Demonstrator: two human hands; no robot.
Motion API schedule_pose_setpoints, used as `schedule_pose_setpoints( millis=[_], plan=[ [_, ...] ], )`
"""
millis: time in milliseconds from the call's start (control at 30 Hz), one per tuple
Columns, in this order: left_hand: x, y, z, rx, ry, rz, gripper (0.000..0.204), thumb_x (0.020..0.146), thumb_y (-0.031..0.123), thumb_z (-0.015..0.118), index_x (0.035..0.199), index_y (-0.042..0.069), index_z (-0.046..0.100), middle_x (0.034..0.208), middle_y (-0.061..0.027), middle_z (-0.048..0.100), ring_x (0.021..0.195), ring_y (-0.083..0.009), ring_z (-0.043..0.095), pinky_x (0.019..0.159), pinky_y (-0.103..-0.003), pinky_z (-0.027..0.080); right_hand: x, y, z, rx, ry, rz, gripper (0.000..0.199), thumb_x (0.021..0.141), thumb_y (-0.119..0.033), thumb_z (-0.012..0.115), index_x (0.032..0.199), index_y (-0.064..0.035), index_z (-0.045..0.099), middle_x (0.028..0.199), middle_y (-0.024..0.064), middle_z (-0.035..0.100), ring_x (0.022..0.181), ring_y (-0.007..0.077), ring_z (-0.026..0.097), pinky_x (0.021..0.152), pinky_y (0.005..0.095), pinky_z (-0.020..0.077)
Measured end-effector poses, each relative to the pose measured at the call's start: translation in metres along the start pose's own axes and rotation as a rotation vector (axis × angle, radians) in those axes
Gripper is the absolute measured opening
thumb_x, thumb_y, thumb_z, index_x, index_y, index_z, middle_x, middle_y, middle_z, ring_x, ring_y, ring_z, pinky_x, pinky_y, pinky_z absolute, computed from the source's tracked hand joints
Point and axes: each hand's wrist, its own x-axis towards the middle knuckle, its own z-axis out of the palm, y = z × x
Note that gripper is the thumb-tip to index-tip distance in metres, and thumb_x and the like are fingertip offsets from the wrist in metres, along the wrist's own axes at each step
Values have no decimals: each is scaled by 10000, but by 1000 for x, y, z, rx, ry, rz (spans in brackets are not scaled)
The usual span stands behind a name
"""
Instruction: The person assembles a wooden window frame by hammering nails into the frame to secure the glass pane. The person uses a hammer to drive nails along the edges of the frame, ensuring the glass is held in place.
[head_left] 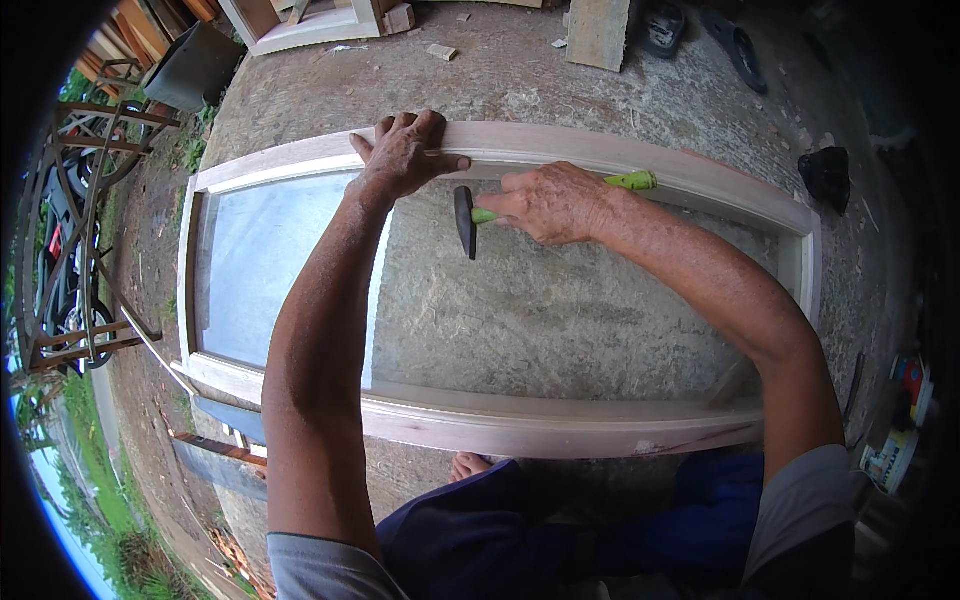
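Hands: gripping hammer (467, 222) in right hand (555, 205); resting left hand (400, 158), fingers spread, on far side of wooden frame (560, 433) | Where: lying flat over rough floor (500, 85) | Done: apparently joined, with glass pane (520, 330) inside | Remaining: cannot tell whether fastened

Rough, stained floor (320, 90) in daylight
Bare earth (142, 265) and green grass (92, 425) lie leftward; a motorbike (62, 228) stands behind a slatted rack (105, 143).

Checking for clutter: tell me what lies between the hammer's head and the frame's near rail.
In the head view, only the clear pane lies between the hammer's head and the frame's near rail; no other tool shows there.
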Motion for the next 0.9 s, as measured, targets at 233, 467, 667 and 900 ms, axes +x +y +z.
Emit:
schedule_pose_setpoints(
  millis=[233,467,667,900],
  plan=[
    [-2,3,1,14,7,-20,829,745,731,777,1363,223,563,1435,-137,539,1456,-431,332,1047,-837,141,-2,2,-2,7,4,24,264,1055,-271,546,1264,-120,604,1063,159,673,1035,328,714,891,512,591],
    [-4,-16,-5,-92,-29,66,747,868,692,685,1478,286,538,1557,-88,465,1513,-350,269,1189,-726,33,-4,-2,3,60,81,45,245,1060,-250,534,1220,-81,612,1035,170,674,1030,342,711,893,529,579],
    [-5,-21,-11,-126,59,53,658,892,613,709,1443,279,575,1513,-86,512,1496,-361,301,1179,-738,24,0,-2,0,70,61,60,250,1062,-255,534,1237,-89,598,1003,173,672,1010,339,713,858,516,581],
    [-6,-27,-3,-131,88,43,654,866,609,738,1411,272,605,1477,-89,544,1485,-373,323,1169,-752,14,4,-11,7,60,62,-30,267,1057,-267,545,1255,-92,588,1004,165,660,1004,341,713,854,507,584]
  ],
)
